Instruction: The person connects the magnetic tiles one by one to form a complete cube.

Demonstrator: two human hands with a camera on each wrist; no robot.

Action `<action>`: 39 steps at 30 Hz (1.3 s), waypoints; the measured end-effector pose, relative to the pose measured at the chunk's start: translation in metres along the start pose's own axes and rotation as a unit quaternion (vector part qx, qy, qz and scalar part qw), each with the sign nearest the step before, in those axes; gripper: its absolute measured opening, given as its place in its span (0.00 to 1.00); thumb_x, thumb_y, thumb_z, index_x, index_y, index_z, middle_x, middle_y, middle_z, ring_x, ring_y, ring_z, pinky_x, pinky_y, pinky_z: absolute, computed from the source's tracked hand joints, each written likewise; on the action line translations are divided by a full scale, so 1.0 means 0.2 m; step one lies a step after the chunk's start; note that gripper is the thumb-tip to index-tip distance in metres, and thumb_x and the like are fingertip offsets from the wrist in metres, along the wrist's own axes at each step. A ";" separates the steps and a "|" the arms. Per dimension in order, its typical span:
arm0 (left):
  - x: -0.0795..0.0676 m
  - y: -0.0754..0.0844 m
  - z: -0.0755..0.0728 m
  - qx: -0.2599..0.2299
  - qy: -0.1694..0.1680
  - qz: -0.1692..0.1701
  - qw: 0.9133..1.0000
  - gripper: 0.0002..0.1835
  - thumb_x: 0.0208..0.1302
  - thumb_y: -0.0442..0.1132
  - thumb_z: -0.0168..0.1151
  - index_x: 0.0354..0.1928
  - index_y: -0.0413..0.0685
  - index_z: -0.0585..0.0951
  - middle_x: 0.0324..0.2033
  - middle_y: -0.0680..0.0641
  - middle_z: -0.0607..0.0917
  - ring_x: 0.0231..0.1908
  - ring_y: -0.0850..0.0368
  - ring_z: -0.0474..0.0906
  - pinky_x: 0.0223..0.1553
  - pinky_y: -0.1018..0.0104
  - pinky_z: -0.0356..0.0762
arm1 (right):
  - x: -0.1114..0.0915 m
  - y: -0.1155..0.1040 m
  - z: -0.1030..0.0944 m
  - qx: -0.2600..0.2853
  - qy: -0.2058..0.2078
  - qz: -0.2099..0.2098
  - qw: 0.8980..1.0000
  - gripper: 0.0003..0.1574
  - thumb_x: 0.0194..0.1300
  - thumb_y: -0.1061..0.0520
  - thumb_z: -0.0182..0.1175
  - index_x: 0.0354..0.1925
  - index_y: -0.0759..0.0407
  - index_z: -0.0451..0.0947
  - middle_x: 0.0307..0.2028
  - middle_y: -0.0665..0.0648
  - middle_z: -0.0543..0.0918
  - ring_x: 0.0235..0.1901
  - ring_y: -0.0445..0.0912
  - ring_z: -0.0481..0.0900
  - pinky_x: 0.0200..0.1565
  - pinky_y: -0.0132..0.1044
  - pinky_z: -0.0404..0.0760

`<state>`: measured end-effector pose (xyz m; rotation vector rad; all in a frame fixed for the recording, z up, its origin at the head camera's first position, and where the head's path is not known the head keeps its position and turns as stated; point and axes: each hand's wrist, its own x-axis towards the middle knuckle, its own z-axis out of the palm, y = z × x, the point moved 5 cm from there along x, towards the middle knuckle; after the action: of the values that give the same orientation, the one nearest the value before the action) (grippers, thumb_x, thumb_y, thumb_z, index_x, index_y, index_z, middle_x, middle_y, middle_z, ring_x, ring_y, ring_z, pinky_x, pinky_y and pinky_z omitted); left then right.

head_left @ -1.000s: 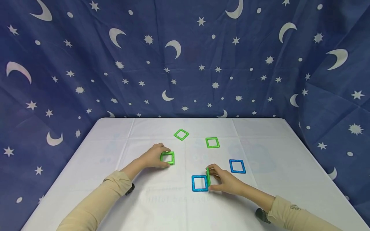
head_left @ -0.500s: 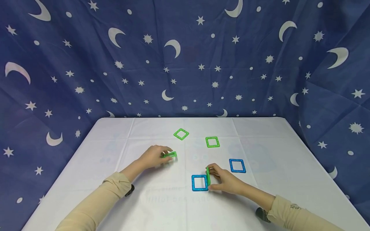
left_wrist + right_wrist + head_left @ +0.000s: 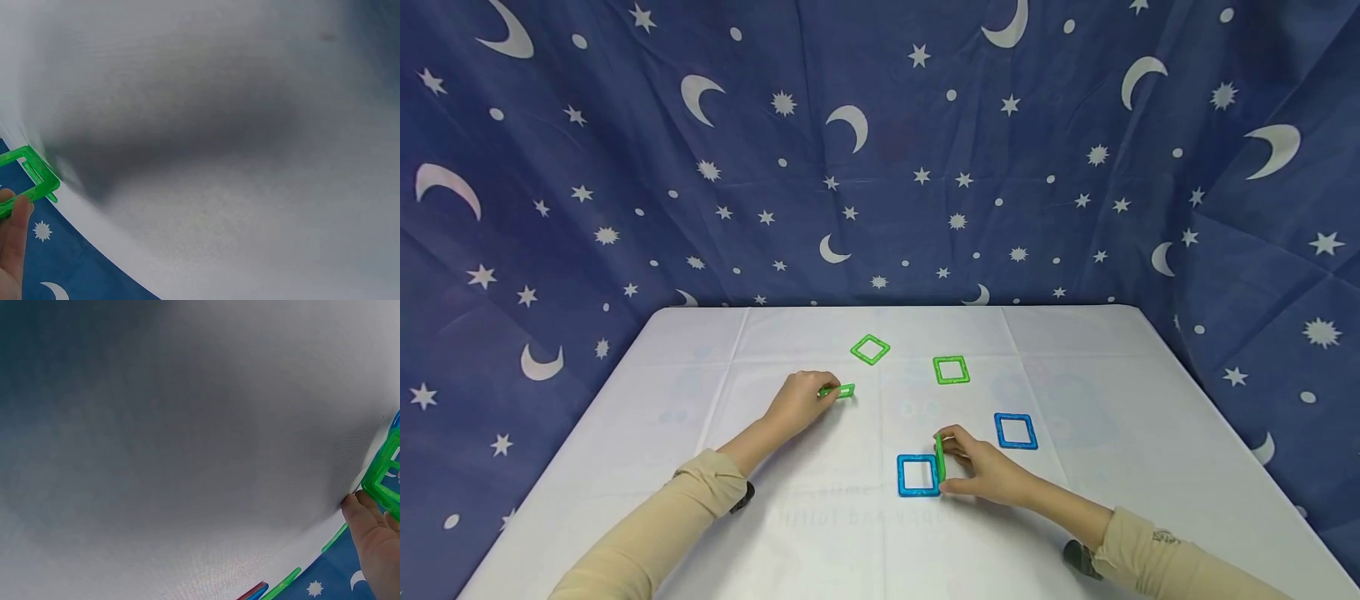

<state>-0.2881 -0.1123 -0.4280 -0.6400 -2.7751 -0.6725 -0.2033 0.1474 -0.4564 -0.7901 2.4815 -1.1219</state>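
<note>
My left hand (image 3: 801,402) pinches a green square frame tile (image 3: 847,391) at its left side, above the left middle of the table. The tile appears strongly foreshortened in the head view. In the left wrist view, fingers (image 3: 17,228) grip that same green tile (image 3: 45,182) at the left edge. My right hand (image 3: 981,468) holds another green square tile (image 3: 940,458) on edge, along the right side of a blue square tile (image 3: 918,492) lying flat. The right wrist view has this upright green tile (image 3: 370,478) beside the right hand's fingers (image 3: 362,515).
Two green square tiles lie flat farther back, one turned like a diamond (image 3: 870,362) and one (image 3: 952,381) to its right. Another blue square tile (image 3: 1017,446) lies right of centre. A white cloth covers the table (image 3: 760,550); a starry blue curtain (image 3: 895,217) hangs behind.
My left hand has tilted its green tile from facing the head camera to a narrow, foreshortened view, and moved slightly toward the back. The right hand and its tile have stayed in place.
</note>
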 end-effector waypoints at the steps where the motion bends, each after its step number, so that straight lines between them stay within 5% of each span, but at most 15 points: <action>1: 0.00 0.00 0.00 0.000 0.003 -0.004 1.000 0.06 0.56 0.32 0.65 0.36 0.42 0.85 0.34 0.45 0.88 0.36 0.53 0.85 0.38 0.63 0.82 | 0.00 0.00 0.00 0.000 0.000 0.001 1.000 0.38 0.59 0.52 0.66 0.59 0.65 0.59 0.59 0.71 0.73 0.61 0.63 0.70 0.60 0.53 0.68; 6: -0.01 -0.02 -0.01 -0.020 0.013 -0.019 1.000 0.11 0.52 0.24 0.65 0.39 0.39 0.85 0.38 0.42 0.87 0.40 0.49 0.84 0.41 0.61 0.82 | 0.00 -0.01 0.00 0.000 0.002 0.003 1.000 0.38 0.59 0.52 0.66 0.59 0.66 0.59 0.58 0.71 0.73 0.61 0.63 0.70 0.60 0.53 0.68; 14: -0.01 -0.07 -0.02 -0.060 0.049 -0.051 0.996 0.13 0.50 0.28 0.69 0.40 0.41 0.84 0.34 0.44 0.85 0.36 0.51 0.83 0.39 0.63 0.82 | 0.00 -0.01 0.00 0.000 0.004 0.003 1.000 0.38 0.59 0.52 0.66 0.59 0.66 0.59 0.58 0.71 0.73 0.61 0.63 0.70 0.60 0.53 0.68; 24: -0.03 -0.14 -0.01 -0.172 0.060 -0.134 0.974 0.13 0.49 0.27 0.70 0.40 0.36 0.83 0.34 0.41 0.86 0.33 0.50 0.83 0.37 0.63 0.82 | 0.00 0.00 0.00 0.000 0.004 0.007 1.000 0.39 0.58 0.51 0.66 0.59 0.65 0.60 0.59 0.71 0.73 0.61 0.63 0.70 0.60 0.53 0.68; 39: -0.03 -0.16 0.01 -0.189 0.080 -0.176 0.963 0.09 0.48 0.28 0.71 0.33 0.36 0.83 0.32 0.40 0.85 0.29 0.52 0.83 0.29 0.70 0.80 | 0.00 0.01 0.00 0.008 0.003 0.006 1.000 0.39 0.58 0.52 0.66 0.60 0.66 0.59 0.59 0.71 0.73 0.61 0.63 0.69 0.60 0.52 0.67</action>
<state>-0.2981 -0.1386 -0.4442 -0.1348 -2.6481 -1.2854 -0.2035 0.1484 -0.4570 -0.7684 2.4766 -1.1409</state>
